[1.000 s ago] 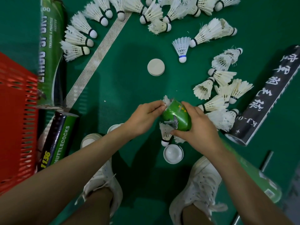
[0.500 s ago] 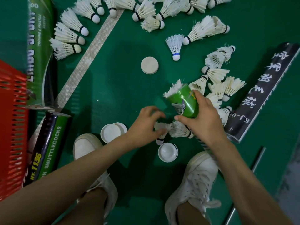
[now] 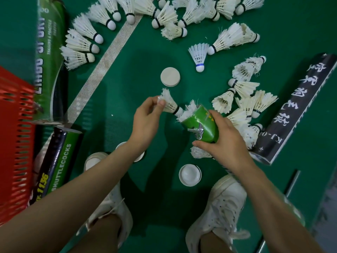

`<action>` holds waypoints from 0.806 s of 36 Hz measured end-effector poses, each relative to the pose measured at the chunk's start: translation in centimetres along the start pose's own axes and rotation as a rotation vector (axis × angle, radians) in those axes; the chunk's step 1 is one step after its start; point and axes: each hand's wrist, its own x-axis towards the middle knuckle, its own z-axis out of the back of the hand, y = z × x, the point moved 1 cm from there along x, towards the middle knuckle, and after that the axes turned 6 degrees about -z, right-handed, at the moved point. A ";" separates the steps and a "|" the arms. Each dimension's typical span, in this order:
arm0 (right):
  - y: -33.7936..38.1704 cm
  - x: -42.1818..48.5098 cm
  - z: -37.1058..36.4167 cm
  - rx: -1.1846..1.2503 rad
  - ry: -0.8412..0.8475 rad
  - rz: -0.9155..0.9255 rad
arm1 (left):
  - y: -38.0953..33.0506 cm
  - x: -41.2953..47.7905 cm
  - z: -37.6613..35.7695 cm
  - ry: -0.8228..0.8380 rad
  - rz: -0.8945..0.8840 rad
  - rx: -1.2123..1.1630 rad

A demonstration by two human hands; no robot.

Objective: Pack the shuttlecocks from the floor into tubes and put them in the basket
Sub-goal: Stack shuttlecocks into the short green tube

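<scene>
My right hand [image 3: 221,141] grips a green tube [image 3: 202,124] near its open mouth, where white feathers stick out. My left hand [image 3: 145,123] pinches a white shuttlecock [image 3: 168,103] by its feathers, cork end pointing at the tube's mouth and almost touching it. Another shuttlecock [image 3: 199,152] lies on the floor under my right hand. Several loose shuttlecocks lie in an arc across the top [image 3: 169,15] and in a cluster at the right [image 3: 242,99]. The red basket [image 3: 12,143] stands at the left edge.
A black tube [image 3: 295,110] lies at the right. A green tube [image 3: 49,57] and a black-green tube [image 3: 54,161] lie by the basket. White caps sit on the green floor: one [image 3: 170,77] ahead, one [image 3: 190,175] between my white shoes [image 3: 217,212]. A white court line [image 3: 100,70] runs diagonally.
My left hand picked a shuttlecock up from the floor near the tube and raised it to the tube's mouth. My right hand kept hold of the green tube.
</scene>
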 end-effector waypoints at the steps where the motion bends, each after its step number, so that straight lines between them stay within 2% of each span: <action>1: 0.0 0.0 0.0 -0.003 -0.003 0.004 | -0.3 -0.1 -0.2 0.006 -0.011 -0.015; 8: -0.1 -0.1 0.0 0.008 -0.025 0.005 | -1.3 -0.3 0.3 -0.103 -0.079 -0.087; 14: 0.2 -0.3 -0.3 -0.014 -0.025 0.024 | -1.3 -1.5 -1.6 0.153 -0.034 -0.037; 22: 0.3 -0.2 -0.2 -0.039 -0.071 0.024 | -0.9 -2.2 -2.5 0.224 -0.081 0.110; 29: -0.3 0.0 0.4 -0.031 -0.094 0.000 | -1.0 -1.3 -3.3 0.329 0.015 0.073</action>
